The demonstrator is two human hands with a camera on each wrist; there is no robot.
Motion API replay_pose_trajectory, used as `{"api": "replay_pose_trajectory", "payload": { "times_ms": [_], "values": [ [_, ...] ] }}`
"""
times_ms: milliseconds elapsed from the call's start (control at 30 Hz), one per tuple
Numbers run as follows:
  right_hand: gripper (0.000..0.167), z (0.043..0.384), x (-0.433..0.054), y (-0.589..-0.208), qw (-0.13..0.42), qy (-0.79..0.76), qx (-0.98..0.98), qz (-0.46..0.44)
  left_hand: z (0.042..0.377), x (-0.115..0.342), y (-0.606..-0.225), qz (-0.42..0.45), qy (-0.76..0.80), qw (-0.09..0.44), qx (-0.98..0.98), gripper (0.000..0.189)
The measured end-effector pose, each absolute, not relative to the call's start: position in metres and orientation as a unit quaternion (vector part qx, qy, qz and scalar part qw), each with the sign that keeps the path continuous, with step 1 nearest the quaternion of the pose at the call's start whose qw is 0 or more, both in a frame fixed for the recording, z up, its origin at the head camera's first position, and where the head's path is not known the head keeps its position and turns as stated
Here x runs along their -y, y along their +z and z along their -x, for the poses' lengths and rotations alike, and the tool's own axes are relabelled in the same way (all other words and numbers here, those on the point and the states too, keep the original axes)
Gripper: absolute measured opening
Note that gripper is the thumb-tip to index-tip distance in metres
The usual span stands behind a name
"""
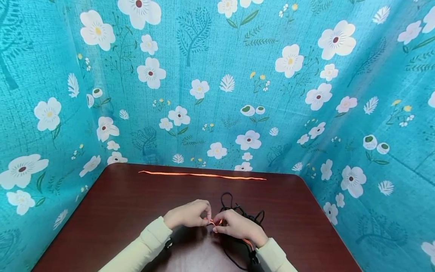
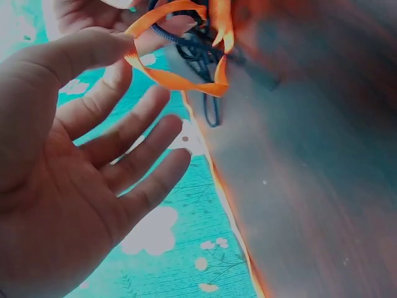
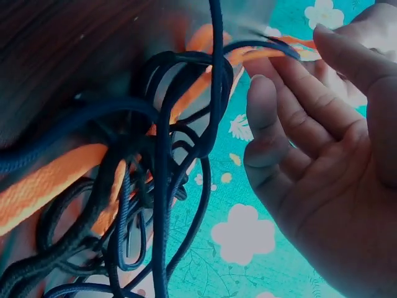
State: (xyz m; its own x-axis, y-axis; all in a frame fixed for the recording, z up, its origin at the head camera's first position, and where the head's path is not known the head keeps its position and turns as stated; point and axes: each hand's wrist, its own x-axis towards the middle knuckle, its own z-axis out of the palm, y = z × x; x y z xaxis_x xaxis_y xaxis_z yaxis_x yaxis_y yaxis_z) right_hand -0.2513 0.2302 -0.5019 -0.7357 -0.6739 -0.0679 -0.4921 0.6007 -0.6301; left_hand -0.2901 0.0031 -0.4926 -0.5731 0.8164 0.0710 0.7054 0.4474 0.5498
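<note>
Near the front middle of the table, my left hand (image 1: 191, 214) pinches a flat orange lace (image 2: 177, 82) between thumb and forefinger. The lace curves in a loop in the left wrist view, and the other left fingers are spread loosely. Close beside it, my right hand (image 1: 240, 227) pinches orange lace together with a dark cord between thumb and fingertips. A tangle of dark cords (image 3: 162, 198) lies beyond and beneath the right hand. Another stretch of wide orange lace (image 3: 59, 180) runs through that tangle.
A single orange strip (image 1: 204, 175) lies stretched out along the far edge of the dark red-brown table (image 1: 136, 196). Blue flowered cloth (image 1: 217, 94) hangs behind the table and on both sides.
</note>
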Motion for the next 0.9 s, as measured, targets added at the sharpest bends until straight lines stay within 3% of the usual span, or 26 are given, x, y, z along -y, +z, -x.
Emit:
{"api": "replay_pose_trajectory", "payload": {
  "times_ms": [267,900],
  "values": [
    [0.011,0.247,-0.231,-0.495,0.138,-0.310,-0.878,0.338,0.289,-0.002,-0.482,-0.449,0.361,0.169,-0.800,0.014],
    [0.014,0.241,-0.237,-0.475,0.126,-0.322,-0.880,0.325,0.287,0.033,-0.463,-0.427,0.411,0.124,-0.796,0.001]
  ]
}}
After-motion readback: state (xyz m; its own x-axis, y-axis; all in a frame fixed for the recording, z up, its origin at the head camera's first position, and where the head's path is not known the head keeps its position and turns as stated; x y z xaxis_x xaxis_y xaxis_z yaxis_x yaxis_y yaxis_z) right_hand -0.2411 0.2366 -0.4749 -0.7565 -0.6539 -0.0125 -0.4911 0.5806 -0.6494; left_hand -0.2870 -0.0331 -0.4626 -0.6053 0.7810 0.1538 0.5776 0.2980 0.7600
